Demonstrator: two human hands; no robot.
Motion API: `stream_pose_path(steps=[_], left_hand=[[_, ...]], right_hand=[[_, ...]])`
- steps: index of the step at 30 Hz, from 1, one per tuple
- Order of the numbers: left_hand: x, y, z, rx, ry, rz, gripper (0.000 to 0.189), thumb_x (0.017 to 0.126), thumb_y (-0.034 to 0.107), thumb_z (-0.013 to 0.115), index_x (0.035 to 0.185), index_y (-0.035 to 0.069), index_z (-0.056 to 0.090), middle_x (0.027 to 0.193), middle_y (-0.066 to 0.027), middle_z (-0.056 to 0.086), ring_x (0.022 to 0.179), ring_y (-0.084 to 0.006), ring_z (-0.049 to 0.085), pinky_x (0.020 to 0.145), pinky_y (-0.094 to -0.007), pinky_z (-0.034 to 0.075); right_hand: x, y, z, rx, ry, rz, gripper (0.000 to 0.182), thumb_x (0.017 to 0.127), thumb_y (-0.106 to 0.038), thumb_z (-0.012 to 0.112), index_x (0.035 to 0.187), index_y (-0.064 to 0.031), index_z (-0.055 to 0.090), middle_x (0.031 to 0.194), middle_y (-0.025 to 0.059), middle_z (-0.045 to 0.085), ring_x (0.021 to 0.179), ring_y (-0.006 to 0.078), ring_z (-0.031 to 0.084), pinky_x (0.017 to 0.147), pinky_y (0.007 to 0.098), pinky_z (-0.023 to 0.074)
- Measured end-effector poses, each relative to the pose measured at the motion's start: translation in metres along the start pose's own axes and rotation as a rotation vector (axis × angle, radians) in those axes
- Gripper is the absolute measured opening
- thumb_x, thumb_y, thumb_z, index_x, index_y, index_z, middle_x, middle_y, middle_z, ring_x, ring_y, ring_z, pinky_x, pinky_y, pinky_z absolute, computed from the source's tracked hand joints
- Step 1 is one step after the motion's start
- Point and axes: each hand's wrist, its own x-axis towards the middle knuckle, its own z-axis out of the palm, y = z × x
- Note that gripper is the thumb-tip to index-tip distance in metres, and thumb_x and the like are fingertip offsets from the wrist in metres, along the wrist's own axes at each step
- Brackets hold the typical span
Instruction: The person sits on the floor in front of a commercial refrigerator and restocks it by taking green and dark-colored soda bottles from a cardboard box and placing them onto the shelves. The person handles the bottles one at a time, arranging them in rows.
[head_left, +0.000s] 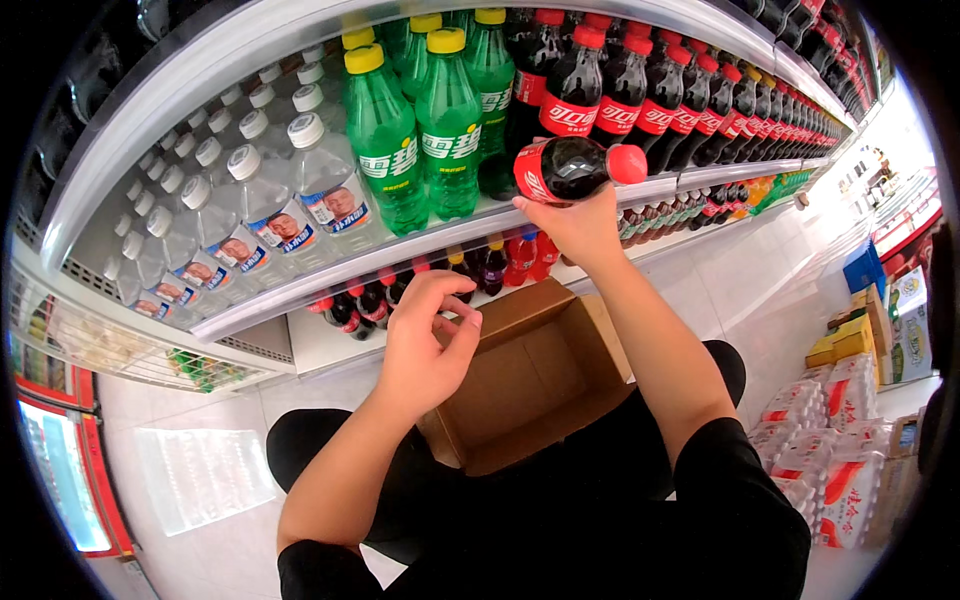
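Note:
My right hand grips a plastic cola bottle with a red cap and red label. The bottle lies nearly sideways at the front edge of the shelf, its cap to the right. Beside it on the shelf stand green Sprite bottles with yellow caps, and cola bottles in rows. My left hand holds nothing; its fingers are loosely curled, with the thumb apart from them. It hovers over the left side of a brown cardboard box, whose bare inside shows between my knees.
Clear water bottles fill the shelf's left part. Small bottles stand on the lower shelf. Shrink-wrapped packs and cartons are stacked at the right. A plastic sheet lies on the tiled floor at left, near a red-framed cooler.

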Motion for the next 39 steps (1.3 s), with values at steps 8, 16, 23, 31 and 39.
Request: stream_pose_path(steps=[8, 16, 23, 31, 39], left_hand=[[-0.009, 0.011, -0.006, 0.064, -0.010, 0.117, 0.033, 0.089, -0.007, 0.070, 0.120, 0.002, 0.065, 0.125, -0.0134, 0.064, 0.090, -0.0180, 0.072, 0.071, -0.0283, 0.057], [-0.008, 0.015, -0.005, 0.046, -0.021, 0.110, 0.032, 0.089, -0.008, 0.069, 0.120, 0.001, 0.065, 0.124, -0.0139, 0.063, 0.087, -0.0179, 0.072, 0.070, -0.0286, 0.057], [-0.010, 0.017, -0.002, 0.018, -0.072, 0.045, 0.031, 0.093, -0.008, 0.066, 0.122, 0.001, 0.065, 0.128, -0.0131, 0.062, 0.097, -0.0146, 0.069, 0.079, -0.0274, 0.055], [-0.009, 0.018, -0.001, 0.054, -0.078, 0.062, 0.029, 0.092, -0.008, 0.067, 0.120, 0.001, 0.065, 0.124, -0.0129, 0.064, 0.096, -0.0152, 0.069, 0.078, -0.0279, 0.055], [-0.007, 0.010, -0.001, 0.102, -0.064, 0.134, 0.028, 0.089, -0.008, 0.070, 0.116, 0.000, 0.065, 0.116, -0.0139, 0.065, 0.084, -0.0190, 0.072, 0.068, -0.0290, 0.056]], right_hand=[[0.022, -0.015, 0.006, 0.038, 0.071, -0.037, 0.065, 0.083, -0.007, 0.087, 0.139, -0.0001, 0.054, 0.106, 0.0089, 0.070, 0.081, 0.0075, 0.063, 0.068, 0.0244, 0.0527], [0.044, -0.033, 0.018, -0.073, 0.152, -0.222, 0.062, 0.084, -0.011, 0.084, 0.137, 0.0016, 0.054, 0.124, 0.0227, 0.071, 0.066, 0.0095, 0.065, 0.066, 0.0275, 0.0545], [0.098, -0.056, 0.002, -0.618, 0.246, -0.585, 0.043, 0.089, -0.025, 0.082, 0.121, 0.0003, 0.067, 0.091, 0.0114, 0.073, 0.062, 0.0079, 0.062, 0.059, 0.0282, 0.0487], [0.119, -0.121, 0.021, -0.734, 0.036, -0.189, 0.043, 0.085, -0.022, 0.083, 0.116, 0.0038, 0.069, 0.101, 0.0280, 0.074, 0.099, 0.0469, 0.071, 0.087, 0.0514, 0.0582], [0.138, -0.097, 0.003, -0.442, -0.151, -0.417, 0.037, 0.088, -0.008, 0.077, 0.122, 0.0009, 0.066, 0.115, 0.0263, 0.072, 0.109, 0.0409, 0.071, 0.093, 0.0453, 0.0563]])
